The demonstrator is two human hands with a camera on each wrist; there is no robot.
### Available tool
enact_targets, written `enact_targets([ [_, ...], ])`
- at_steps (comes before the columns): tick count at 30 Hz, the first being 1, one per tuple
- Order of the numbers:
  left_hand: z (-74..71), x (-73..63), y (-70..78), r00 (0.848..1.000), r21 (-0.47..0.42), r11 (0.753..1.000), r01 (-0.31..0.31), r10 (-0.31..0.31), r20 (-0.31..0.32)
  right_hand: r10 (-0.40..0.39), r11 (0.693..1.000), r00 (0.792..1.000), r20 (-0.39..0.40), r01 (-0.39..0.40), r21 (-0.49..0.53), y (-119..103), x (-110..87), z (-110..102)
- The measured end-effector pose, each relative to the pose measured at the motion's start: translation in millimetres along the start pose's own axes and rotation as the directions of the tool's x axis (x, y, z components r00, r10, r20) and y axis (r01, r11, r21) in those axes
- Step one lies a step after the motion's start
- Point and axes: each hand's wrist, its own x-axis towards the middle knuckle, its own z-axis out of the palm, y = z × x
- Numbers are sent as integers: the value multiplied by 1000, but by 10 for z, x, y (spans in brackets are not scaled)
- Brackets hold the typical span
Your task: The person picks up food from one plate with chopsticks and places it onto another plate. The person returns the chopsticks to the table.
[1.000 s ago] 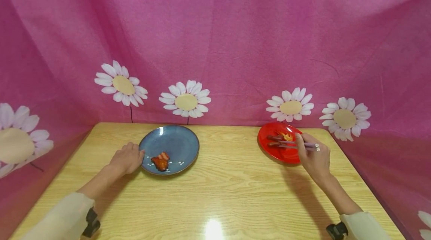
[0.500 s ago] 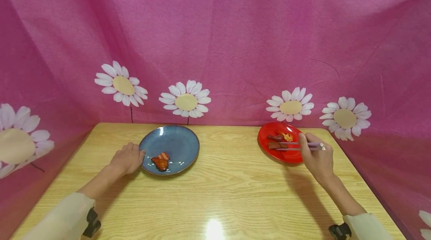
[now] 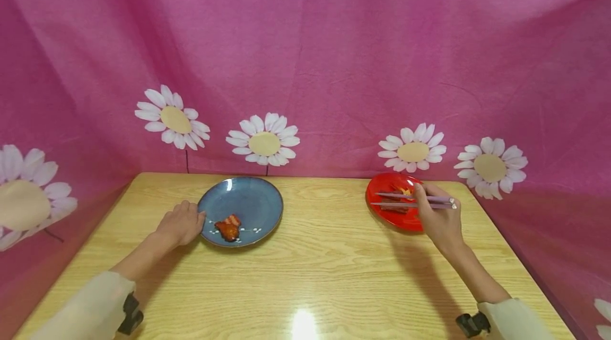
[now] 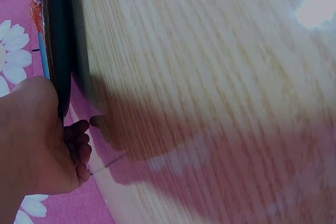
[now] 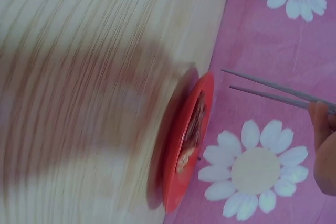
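Observation:
My left hand [image 3: 180,224] grips the left rim of a blue plate [image 3: 253,199], its fingers curled under the edge in the left wrist view. On that plate lies a glazed reddish-brown piece of meat [image 3: 227,230]. At the right, my right hand [image 3: 441,223] holds a pair of purple chopsticks [image 5: 273,85] above a red plate [image 3: 408,226]. The chopstick tips stand slightly apart with nothing between them, clear of the food in the right wrist view. Dark brown pieces of meat [image 5: 195,121] and a yellow-orange shredded bit [image 5: 184,160] lie on the red plate.
Both plates stand near the back of a wooden table [image 3: 305,271]. Behind and beside it hangs a pink cloth [image 3: 334,64] printed with white daisies. Light glares off the table's front.
The chopsticks have risen from the meat on the red plate, and their tips have shifted left. My right hand moved slightly left. The left hand and blue plate stayed put.

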Motion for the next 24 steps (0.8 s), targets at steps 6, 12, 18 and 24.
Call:
enact_targets([
  [6,-4,17,-3,1000,-5,1000,6,-6,12,16,993,998,57,-23,119,-345,3,122],
  [12,-28,16,7,1000,11,1000,-2,2,5,74,960,990,118,-103,262,-429,45,267],
  [18,-28,11,-1,1000,7,1000,8,-8,10,74,957,991,115,-103,271,-633,81,403],
  [24,-12,12,-9,1000,5,1000,13,-13,16,104,939,985,139,-143,313,-730,91,528],
])
